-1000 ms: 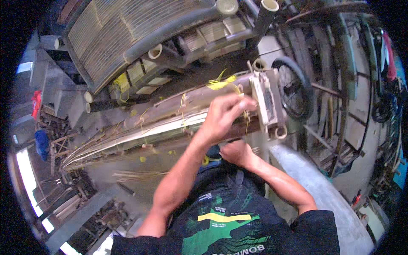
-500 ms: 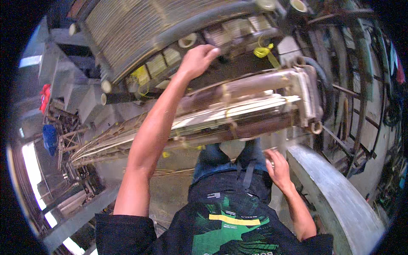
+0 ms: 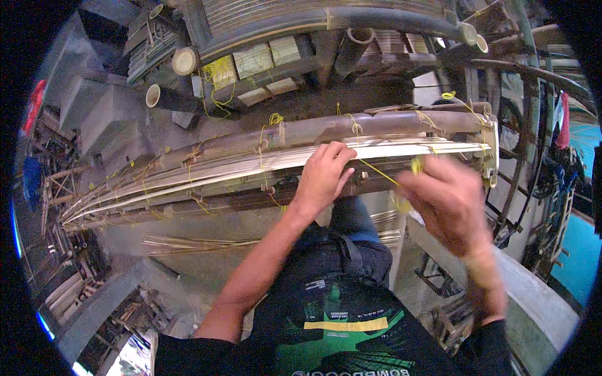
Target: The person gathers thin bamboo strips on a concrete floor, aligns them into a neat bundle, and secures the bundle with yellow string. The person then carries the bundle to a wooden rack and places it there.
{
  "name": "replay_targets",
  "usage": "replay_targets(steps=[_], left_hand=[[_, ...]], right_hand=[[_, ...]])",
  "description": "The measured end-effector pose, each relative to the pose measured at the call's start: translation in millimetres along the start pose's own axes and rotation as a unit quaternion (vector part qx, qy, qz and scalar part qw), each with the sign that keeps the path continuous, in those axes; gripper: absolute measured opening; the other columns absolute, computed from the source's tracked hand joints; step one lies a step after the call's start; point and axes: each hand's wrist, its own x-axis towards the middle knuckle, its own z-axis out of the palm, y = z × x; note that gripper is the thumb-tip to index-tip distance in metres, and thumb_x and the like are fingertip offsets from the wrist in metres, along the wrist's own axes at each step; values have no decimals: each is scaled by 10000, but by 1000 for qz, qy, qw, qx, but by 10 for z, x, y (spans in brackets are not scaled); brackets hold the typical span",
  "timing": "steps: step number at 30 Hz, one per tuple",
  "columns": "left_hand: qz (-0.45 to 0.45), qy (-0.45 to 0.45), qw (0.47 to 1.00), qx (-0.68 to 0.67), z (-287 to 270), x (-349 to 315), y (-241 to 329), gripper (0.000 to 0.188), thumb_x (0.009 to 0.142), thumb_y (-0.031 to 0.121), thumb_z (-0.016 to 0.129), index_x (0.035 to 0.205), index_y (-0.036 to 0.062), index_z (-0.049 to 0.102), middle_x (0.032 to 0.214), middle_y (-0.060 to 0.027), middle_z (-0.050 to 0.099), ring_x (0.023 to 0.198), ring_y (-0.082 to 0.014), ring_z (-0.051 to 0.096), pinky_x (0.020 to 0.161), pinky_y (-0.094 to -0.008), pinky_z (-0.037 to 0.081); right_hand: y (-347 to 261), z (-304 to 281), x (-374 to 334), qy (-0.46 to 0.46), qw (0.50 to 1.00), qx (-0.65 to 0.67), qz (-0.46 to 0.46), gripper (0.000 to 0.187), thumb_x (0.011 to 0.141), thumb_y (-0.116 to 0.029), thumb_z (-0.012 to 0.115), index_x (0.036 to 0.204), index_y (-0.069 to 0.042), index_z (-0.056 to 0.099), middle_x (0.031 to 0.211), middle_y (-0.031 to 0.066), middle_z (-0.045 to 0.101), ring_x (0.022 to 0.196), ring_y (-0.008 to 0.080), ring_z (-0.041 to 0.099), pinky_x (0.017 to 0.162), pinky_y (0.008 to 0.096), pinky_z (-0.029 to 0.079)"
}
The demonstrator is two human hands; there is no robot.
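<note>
A long frame of brown bamboo poles (image 3: 313,130) lies across in front of me, cradling a bundle of long, thin pale strips (image 3: 401,146). My left hand (image 3: 320,178) presses curled fingers over the bundle near its middle, the thumb lower and apart from them. To its right, my right hand (image 3: 446,197) is blurred by motion, closed on yellow string (image 3: 379,171). One length runs taut from that hand to the strips beside my left fingers. More loops of yellow hang about the right fingers. Several ties of the same string circle the frame.
Beyond the frame stands a bamboo rack (image 3: 269,39) with jutting pole ends and a yellow string bundle (image 3: 221,72). A grey curved slab (image 3: 533,294) is at lower right. Loose thin strips (image 3: 200,243) lie on the floor at left. Poles and hanging cloth line the right.
My left hand has come back from over the far side of the frame onto the strips. My right hand has risen from beside my hip and now holds yellow string. The view has shifted.
</note>
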Motion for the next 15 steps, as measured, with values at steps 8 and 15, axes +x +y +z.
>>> replay_targets(steps=[8, 15], left_hand=[[59, 125, 983, 121, 202, -29, -42, 81, 797, 162, 595, 837, 92, 591, 893, -26, 591, 853, -218, 550, 715, -355, 460], [6, 162, 982, 92, 273, -122, -72, 96, 797, 178, 600, 845, 94, 600, 899, -39, 599, 836, -240, 547, 720, -363, 460]], right_hand=[[901, 689, 1738, -46, 997, -34, 53, 264, 845, -251, 521, 936, -50, 667, 937, 162, 634, 865, 341, 610, 756, 414, 493], [1039, 921, 1769, -38, 868, 471, 153, 295, 859, -298, 481, 836, -42, 626, 841, 169, 627, 789, 330, 616, 690, 438, 485]])
